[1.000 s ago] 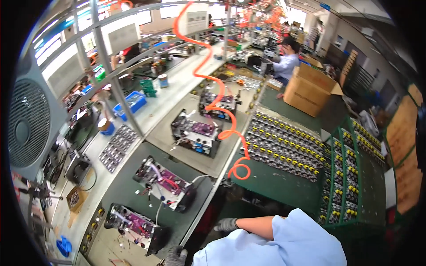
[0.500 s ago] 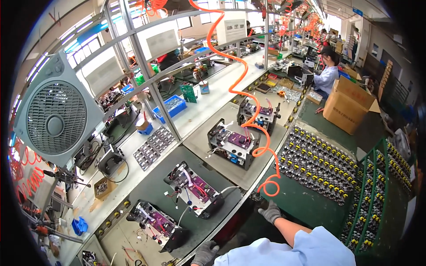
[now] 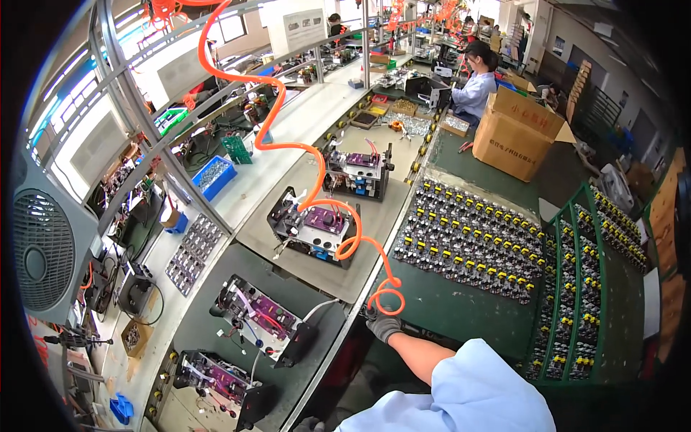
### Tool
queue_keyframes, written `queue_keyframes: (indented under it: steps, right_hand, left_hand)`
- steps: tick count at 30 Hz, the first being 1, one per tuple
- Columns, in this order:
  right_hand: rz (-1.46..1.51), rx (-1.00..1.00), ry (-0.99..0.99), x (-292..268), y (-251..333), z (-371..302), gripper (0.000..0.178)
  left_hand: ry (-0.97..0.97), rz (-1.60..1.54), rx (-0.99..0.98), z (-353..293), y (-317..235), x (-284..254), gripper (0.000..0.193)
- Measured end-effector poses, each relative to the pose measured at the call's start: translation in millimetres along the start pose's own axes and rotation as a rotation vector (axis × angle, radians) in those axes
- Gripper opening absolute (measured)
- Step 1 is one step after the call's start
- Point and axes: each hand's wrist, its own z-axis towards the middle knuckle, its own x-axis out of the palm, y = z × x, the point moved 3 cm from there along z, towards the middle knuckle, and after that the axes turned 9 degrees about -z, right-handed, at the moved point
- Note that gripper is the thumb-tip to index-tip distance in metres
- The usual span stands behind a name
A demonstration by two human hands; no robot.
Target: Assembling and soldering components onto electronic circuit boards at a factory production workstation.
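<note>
My right hand (image 3: pixel 384 327), in a grey glove, is at the bench edge with its fingers closed around the dark end of an orange coiled hose (image 3: pixel 389 301). Whatever tool hangs from that end is hidden by the glove and the edge. Only a bit of my gloved left hand (image 3: pixel 311 425) shows at the lower rim, its fingers mostly out of sight. Left of my right hand, an open black-framed unit (image 3: pixel 263 317) with a purple circuit board and loose wires lies on the line. A similar unit (image 3: pixel 219 385) lies nearer.
Further along stand two more units (image 3: pixel 317 225) with purple boards. Rows of small parts with yellow pieces (image 3: pixel 468 241) cover the green bench at right, beside a green rack (image 3: pixel 572 288). A cardboard box (image 3: pixel 515 137) stands behind, near a seated co-worker (image 3: pixel 475 86). A fan (image 3: pixel 43 245) is at left.
The view has swung right, so the bench things appear further left. My right hand, open and apart from the hose before, has reached its end and closed there. My left hand has slipped mostly out of view.
</note>
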Motion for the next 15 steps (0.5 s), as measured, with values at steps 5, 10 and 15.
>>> queue_keyframes:
  steps: [5, 10, 15]
  right_hand:
    - [0.049, -0.081, -0.081, -53, 22, -16, 0.043]
    - [0.168, -0.241, -0.168, -141, 73, -91, 0.026]
    - [0.328, -0.453, 0.004, -189, 148, -205, 0.026]
  left_hand:
    - [-0.016, -0.028, 0.063, -7, -23, -13, 0.036]
    - [-0.032, -0.1, 0.221, -23, -40, -29, 0.036]
    - [-0.002, -0.157, 0.345, -38, -56, -30, 0.04]
